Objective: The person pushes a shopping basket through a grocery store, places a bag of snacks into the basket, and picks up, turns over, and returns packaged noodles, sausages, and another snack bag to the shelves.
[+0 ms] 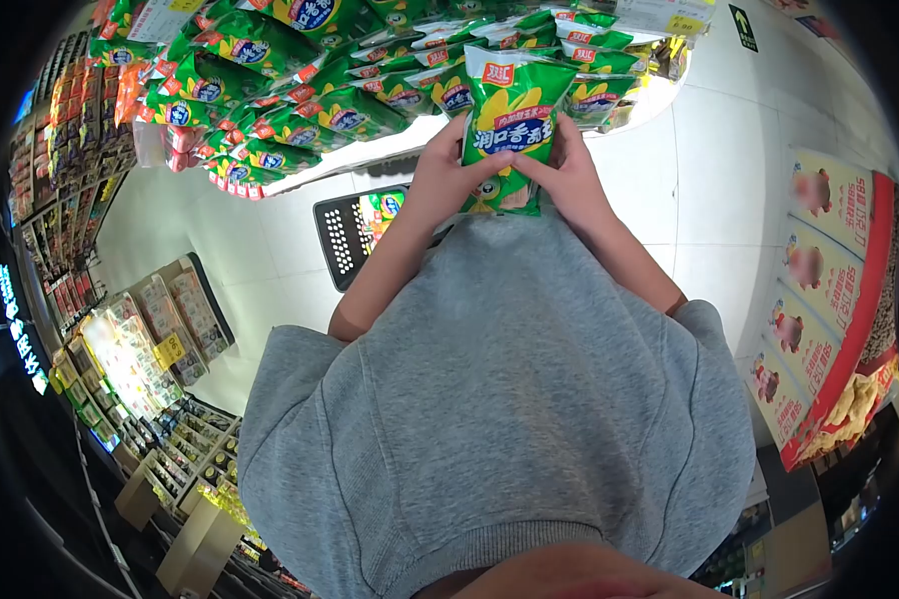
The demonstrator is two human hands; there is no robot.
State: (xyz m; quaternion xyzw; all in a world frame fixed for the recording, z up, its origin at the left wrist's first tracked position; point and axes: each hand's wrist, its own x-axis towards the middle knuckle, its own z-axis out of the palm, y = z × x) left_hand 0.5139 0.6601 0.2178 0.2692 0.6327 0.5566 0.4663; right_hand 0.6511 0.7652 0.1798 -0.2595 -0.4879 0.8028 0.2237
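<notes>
Both of my hands are closed on a green snack bag [514, 100] with yellow corn pictures and a red brand label. It is upright in front of my chest, its printed face toward me. My left hand [448, 172] grips its left edge and my right hand [567, 172] its right edge. Both thumbs lie across the front and meet near the middle, while the other fingers are mostly hidden behind. Just beyond the bag are rows of matching green bags [345, 120] on a shelf.
On the floor at my left is a black shopping basket [342, 262] with a green bag inside, partly behind my forearm. A promotional display [819, 290] with a red edge stands at the right. More stocked shelves [80, 170] line the left side.
</notes>
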